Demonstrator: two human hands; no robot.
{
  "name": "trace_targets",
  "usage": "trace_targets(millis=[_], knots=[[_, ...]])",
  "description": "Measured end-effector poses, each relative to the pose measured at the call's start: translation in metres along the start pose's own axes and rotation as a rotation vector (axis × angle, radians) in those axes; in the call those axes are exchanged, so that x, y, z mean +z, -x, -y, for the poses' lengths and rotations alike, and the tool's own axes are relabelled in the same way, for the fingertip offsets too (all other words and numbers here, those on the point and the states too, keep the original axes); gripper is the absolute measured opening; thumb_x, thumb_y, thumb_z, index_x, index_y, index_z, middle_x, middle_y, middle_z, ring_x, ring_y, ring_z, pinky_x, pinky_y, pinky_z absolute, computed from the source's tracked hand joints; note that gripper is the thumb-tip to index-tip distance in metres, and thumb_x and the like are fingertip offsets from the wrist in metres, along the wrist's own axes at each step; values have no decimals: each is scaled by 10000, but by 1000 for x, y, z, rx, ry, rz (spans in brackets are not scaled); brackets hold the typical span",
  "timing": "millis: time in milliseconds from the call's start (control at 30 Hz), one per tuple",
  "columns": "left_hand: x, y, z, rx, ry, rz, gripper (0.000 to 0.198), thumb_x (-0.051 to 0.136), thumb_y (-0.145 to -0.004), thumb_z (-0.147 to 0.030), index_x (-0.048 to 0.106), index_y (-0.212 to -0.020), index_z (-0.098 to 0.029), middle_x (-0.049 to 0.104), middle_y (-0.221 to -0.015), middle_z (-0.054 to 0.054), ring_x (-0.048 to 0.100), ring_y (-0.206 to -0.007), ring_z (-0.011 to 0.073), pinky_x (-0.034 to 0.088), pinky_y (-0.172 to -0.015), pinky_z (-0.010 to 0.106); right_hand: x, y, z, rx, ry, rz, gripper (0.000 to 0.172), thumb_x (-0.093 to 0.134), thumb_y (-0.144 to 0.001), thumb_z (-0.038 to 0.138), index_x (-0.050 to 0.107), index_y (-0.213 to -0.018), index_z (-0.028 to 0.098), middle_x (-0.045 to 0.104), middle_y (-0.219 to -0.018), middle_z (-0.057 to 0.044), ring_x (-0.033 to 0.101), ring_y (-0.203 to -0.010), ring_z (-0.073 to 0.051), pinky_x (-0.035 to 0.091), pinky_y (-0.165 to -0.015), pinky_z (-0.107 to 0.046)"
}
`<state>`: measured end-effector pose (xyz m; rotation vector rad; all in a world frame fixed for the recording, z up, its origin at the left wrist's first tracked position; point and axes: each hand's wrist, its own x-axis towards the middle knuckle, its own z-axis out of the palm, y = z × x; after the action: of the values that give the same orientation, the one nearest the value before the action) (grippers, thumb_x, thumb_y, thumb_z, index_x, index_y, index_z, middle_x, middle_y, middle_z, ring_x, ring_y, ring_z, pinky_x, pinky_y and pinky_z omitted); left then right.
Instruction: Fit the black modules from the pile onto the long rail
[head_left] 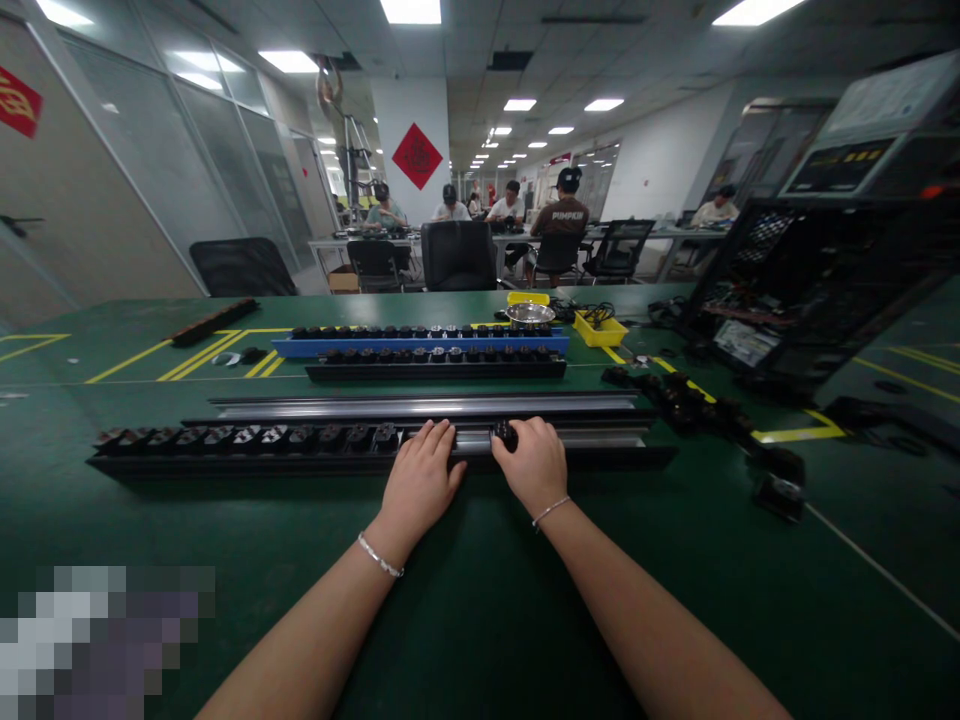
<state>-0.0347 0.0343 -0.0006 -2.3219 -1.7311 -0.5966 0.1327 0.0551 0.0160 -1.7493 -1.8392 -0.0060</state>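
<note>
A long black channel strip (247,467) lies lengthwise on the green table, its left part filled with a row of black socket modules (274,436). My left hand (421,478) rests over the right end of that row, fingers stretched out and thumb apart; what lies under the fingers is hidden. Between the thumb and fingers of my right hand (536,465), a small black socket module (505,434) is gripped over the bare silver inside of the channel. A second channel (420,405), silver inside, lies just behind.
Farther back are a blue strip (420,346) and a black strip (442,370) with modules. A metal bowl (530,314) and yellow bin (600,330) stand behind them. Loose black parts (690,402) lie to the right, near a dark open-framed rack (780,290). Several people sit at a far table.
</note>
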Motion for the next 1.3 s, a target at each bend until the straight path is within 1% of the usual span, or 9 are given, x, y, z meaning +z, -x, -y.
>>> trace_targets(millis=[167,400,833,967,1133,1300], knots=[[-1,0,-2,-11,-60,-8,486,441,-859,-387,463,-1297,-179,466,-1377,83,378,-1292,260,403,-989,422,-2,-1,-5,2,19,-4,265,479,-816,381,648,-895,191,594,-899,-72,496,-881,-201,347,-766,-306],[-2,0,-2,-2,-109,-8,496,433,-859,-415,469,-1296,-184,467,-1378,68,387,-1285,254,422,-975,408,-5,-2,-13,9,22,-1,261,492,-808,371,651,-895,182,593,-898,-73,494,-880,-199,347,-767,-298],[-2,-2,0,9,-91,-1,496,444,-858,-420,481,-1288,-175,478,-1367,77,397,-1277,258,419,-987,404,-13,-4,-34,37,52,-8,280,486,-804,366,654,-913,171,590,-889,-77,495,-861,-196,347,-747,-301],[-3,-2,0,9,-97,7,504,429,-864,-429,471,-1296,-172,470,-1374,73,389,-1281,256,416,-986,404,-16,-4,-37,39,59,-7,266,490,-802,361,653,-893,171,587,-879,-78,492,-846,-194,348,-741,-304],[-2,-1,-1,8,-104,4,501,426,-865,-424,466,-1299,-178,469,-1376,65,391,-1280,252,423,-977,400,-17,-4,-39,51,65,-11,284,493,-802,359,651,-934,163,591,-898,-85,495,-860,-199,350,-746,-308],[-1,-1,-1,2,-109,-1,501,434,-862,-420,464,-1300,-178,472,-1374,66,390,-1281,248,421,-980,392,-19,-4,-43,57,77,-2,285,486,-805,368,654,-919,167,590,-891,-80,497,-857,-198,350,-744,-305]])
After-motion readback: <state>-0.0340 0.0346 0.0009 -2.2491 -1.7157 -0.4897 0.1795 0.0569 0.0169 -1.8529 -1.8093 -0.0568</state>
